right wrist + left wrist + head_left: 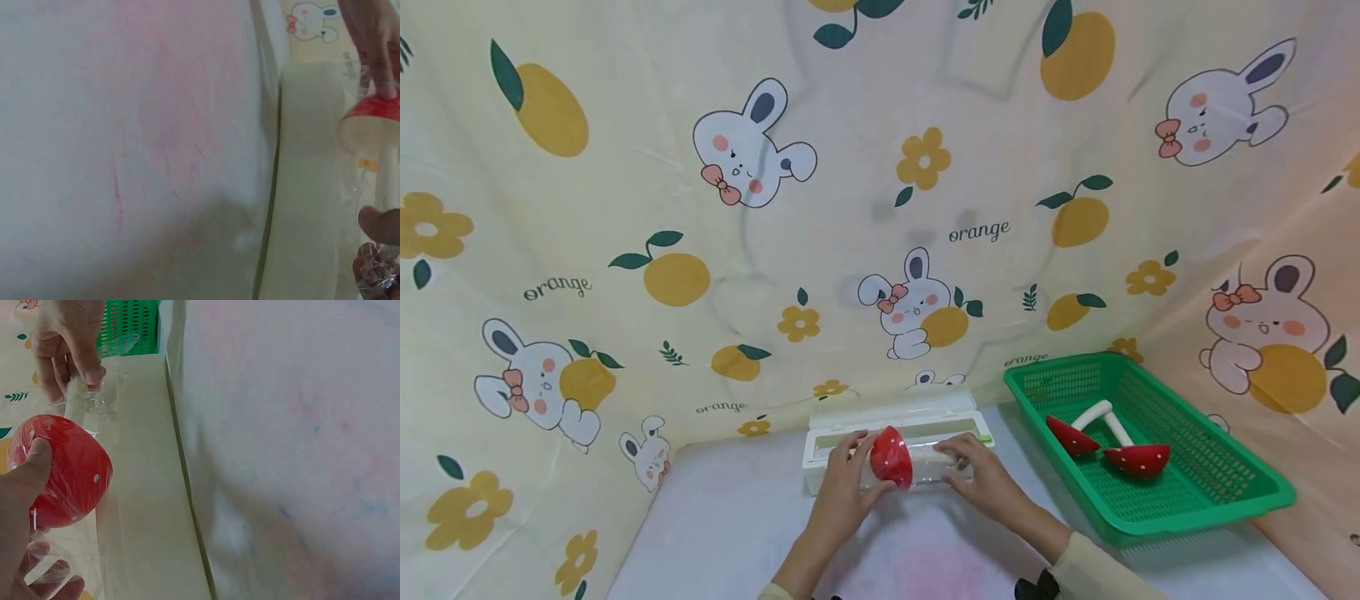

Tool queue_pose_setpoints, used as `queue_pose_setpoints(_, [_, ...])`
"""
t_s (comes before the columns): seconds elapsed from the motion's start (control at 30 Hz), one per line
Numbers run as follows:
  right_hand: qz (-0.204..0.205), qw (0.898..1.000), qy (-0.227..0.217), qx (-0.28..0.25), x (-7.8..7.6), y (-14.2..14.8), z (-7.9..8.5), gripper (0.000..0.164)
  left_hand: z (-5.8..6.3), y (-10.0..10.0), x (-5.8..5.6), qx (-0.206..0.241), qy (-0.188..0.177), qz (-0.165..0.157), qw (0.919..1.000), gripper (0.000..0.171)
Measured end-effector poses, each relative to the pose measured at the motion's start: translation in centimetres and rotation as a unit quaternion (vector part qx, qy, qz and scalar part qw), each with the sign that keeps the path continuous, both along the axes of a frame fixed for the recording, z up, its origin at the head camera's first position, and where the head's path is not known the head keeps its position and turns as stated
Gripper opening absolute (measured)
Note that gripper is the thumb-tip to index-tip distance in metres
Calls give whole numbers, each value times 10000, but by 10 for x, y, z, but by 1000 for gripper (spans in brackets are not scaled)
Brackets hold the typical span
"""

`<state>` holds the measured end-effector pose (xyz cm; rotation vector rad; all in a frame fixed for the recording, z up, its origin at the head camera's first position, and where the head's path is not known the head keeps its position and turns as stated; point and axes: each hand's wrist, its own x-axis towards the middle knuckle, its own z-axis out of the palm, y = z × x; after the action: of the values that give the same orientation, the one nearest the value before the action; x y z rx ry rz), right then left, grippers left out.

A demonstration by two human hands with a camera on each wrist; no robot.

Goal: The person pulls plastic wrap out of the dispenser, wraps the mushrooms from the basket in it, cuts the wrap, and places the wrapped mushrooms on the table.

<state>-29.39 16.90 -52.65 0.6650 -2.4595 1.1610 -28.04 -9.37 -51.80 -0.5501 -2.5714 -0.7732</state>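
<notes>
A toy mushroom with a white-dotted red cap and a white stem lies sideways over an open white box. Clear plastic film wraps round it, glossy and wrinkled over the cap. My left hand holds the mushroom by the cap, thumb pressed on the red surface and fingers on the far side. At the stem end, my right hand pinches the film, which bunches crumpled at the fingers. How much of the stem lies under those fingers is hidden.
A green plastic basket stands to the right, holding two more red-capped toy mushrooms. The box's raised lid leans at its back. Behind hangs a cloth printed with rabbits and oranges. A white cloth covers the table.
</notes>
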Motion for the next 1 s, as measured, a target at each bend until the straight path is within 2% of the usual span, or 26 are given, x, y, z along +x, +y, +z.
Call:
queue_pose_setpoints(0.13, [-217,9995,-225,103,-4,-2,3,43,2,0,-4,15,47,-102,9999,81])
queue_pose_setpoints(0.27, [-409,9985,-302,188,-9,-2,4,40,3,0,-4,169,-315,-132,9993,82])
queue_pose_setpoints(0.43, [-199,9994,168,211,-14,0,7,41,7,-3,-7,523,-1043,-203,9930,84])
queue_pose_setpoints(0.53, [-77,9985,507,178,-18,1,10,36,10,-7,-10,579,-1250,-373,9898,85])
queue_pose_setpoints(0.63, [-99,9980,603,177,-19,1,15,33,13,-9,-13,671,-1374,-459,9872,87])
queue_pose_setpoints(0.8, [-145,9977,606,256,-20,-2,29,34,19,-10,-14,920,-1386,-308,9856,82])
queue_pose_setpoints(1.0, [-250,9970,612,390,-23,-5,49,34,34,-13,-17,974,-1239,-221,9872,78])
